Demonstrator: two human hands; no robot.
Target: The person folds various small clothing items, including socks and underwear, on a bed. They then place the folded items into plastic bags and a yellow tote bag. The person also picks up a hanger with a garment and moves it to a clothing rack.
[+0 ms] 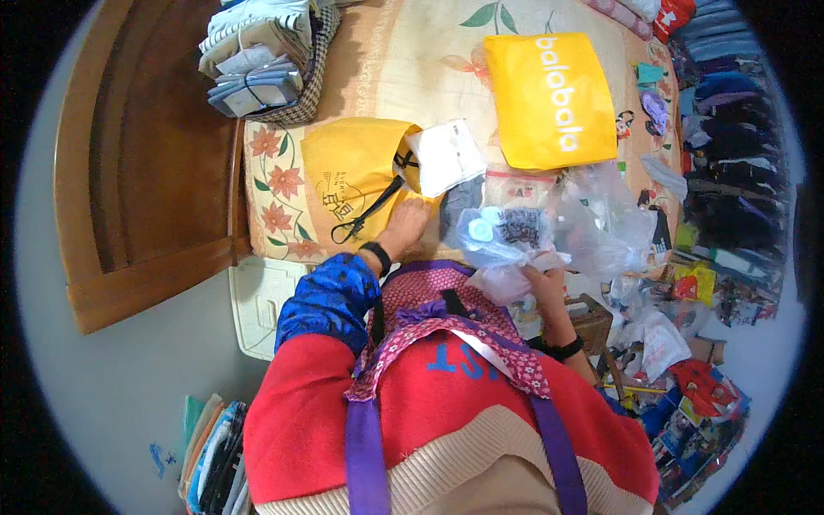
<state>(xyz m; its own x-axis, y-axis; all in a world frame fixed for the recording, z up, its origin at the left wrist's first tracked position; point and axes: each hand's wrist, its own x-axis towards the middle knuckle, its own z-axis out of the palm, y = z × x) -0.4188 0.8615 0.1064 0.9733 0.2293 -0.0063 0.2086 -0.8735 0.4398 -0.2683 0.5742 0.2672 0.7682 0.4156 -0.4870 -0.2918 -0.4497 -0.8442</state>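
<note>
My left hand [409, 226] grips the near edge of a yellow bag [347, 161] at its mouth. The bag lies on its side with black print and a black strap [368, 214] across it. A white packet [449, 158] rests against the mouth, partly over dark grey cloth [465, 203]. In my right hand [547, 283] is the gathered neck of a clear plastic bag [505, 235]. Through the plastic show a round pale blue item [481, 228] and a dark patterned item [523, 225]; what they are cannot be made out.
A flowered cloth [418, 58] covers the bed-like surface. Another yellow bag [550, 100] with white lettering lies farther back, beside crumpled clear plastic [605, 219]. Tied folded clothes [257, 64] fill a checked container at far left. A wooden panel [161, 141] borders the left; clutter crowds the right.
</note>
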